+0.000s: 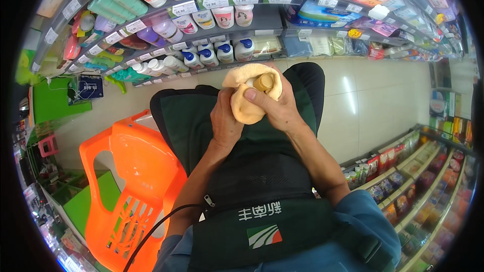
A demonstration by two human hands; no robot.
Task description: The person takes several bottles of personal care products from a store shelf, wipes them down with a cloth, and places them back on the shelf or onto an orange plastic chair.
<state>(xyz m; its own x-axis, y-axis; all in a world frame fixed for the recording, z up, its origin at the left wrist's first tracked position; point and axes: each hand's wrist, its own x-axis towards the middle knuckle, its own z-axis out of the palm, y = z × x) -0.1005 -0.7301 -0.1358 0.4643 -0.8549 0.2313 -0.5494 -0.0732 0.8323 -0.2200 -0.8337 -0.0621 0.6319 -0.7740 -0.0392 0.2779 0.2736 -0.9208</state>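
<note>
A pale yellow cloth (247, 111) is wrapped around a bottle or jar with a gold-coloured cap (264, 82); the rest of that container is mostly hidden. My left hand (227, 119) grips the cloth from the left side, its fingers largely out of sight behind it. On the right, my right hand (281, 102) holds the cloth and the container in it, with the thumb pressed on the cloth just below the cap. Both hands are above my lap, over a dark green apron (189, 121).
Shelves (261, 32) of bottles and packets curve across the front. An orange plastic chair (140, 151) stands close on the left. Low racks of packaged goods (416, 173) stand at the right. A black cable (155, 226) runs from my apron's zipped bag.
</note>
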